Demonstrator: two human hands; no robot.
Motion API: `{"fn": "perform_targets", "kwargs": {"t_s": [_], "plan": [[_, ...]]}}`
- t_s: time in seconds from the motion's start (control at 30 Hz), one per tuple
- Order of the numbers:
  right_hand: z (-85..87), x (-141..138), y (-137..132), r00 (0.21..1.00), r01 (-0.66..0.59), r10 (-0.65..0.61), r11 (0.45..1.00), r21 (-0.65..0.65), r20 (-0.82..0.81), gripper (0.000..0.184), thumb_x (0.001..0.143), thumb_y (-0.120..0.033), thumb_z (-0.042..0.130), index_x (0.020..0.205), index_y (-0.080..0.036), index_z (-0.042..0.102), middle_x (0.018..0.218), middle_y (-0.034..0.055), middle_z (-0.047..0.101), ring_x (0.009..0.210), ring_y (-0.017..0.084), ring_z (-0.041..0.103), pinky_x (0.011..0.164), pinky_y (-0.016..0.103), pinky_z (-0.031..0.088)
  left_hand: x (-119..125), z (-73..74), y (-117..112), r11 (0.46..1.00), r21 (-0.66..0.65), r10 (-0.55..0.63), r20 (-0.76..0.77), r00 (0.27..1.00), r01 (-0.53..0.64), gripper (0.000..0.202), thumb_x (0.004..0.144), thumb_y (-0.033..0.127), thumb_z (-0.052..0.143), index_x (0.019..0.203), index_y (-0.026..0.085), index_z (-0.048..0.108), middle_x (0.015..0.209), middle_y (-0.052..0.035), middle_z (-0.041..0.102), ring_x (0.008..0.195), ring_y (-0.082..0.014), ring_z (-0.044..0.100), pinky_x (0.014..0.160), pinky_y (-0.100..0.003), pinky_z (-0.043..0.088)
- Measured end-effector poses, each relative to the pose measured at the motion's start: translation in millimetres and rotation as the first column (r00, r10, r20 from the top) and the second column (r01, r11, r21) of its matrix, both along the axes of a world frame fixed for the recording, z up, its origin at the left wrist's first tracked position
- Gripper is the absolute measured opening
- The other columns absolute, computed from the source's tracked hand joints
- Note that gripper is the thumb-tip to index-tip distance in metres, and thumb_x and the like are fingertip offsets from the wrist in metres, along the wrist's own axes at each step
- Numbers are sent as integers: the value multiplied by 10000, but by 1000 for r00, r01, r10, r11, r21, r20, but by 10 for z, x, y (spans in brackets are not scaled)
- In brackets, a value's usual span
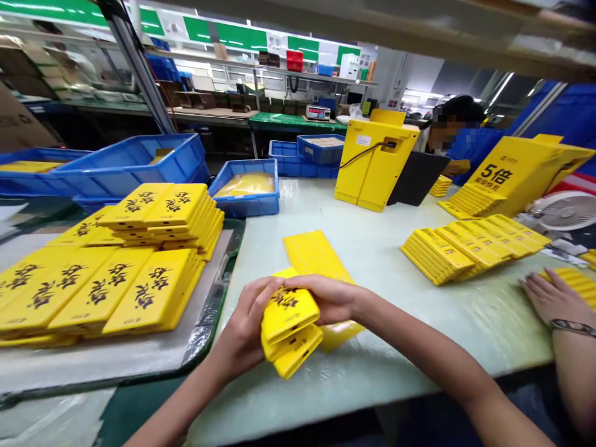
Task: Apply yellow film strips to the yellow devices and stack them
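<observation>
Between my two hands is a small stack of yellow power banks (291,316), held above the near part of the table (382,372). Black brush lettering marks the top one, and small ports show on the ends facing me. My left hand (244,320) is wrapped round the left side of the stack. On the far right side, my right hand (328,295) grips it, with the thumb near the top face. Under and behind the stack lies a yellow sheet (319,251), partly covered by my hands. Its faint markings are too small to read.
Stacked yellow power banks (135,288) fill a tray (205,329) at left. More stacks (470,245) lie right, near another person's hand (556,288). Blue bins (246,198) and a yellow cabinet (372,164) stand behind. Farther right are a display box (507,167) and a fan (565,211).
</observation>
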State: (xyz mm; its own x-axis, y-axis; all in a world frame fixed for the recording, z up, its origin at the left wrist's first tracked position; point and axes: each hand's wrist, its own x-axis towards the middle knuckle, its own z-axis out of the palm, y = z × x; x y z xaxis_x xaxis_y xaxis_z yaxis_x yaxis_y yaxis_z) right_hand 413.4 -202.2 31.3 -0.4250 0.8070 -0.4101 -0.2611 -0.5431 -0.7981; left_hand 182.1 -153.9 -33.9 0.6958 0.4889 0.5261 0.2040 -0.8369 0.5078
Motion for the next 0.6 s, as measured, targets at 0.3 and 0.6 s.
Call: {"fn": "perform_targets", "kwargs": {"t_s": [0.3, 0.6], "plan": [[-87, 337, -171, 714, 42, -381, 861, 506, 588, 1044, 601, -596, 988, 1473, -179, 593, 1477, 207, 638, 1293, 353, 666, 1091, 486, 562, 275, -240, 142, 749, -648, 196, 21, 980, -135, 692, 699, 464, 897, 1307, 202, 697, 1325, -129, 747, 1239, -364, 709, 1099, -519, 580], [-798, -199, 56, 812, 115, -437, 770, 628, 387, 571, 542, -460, 1016, 1009, -217, 795, 1081, 107, 819, 1016, 375, 762, 976, 557, 607, -269, 483, 29, 783, -34, 578, -326, 748, -621, 489, 901, 387, 802, 1316, 184, 641, 1377, -169, 590, 1319, -354, 586, 1166, -507, 504]]}}
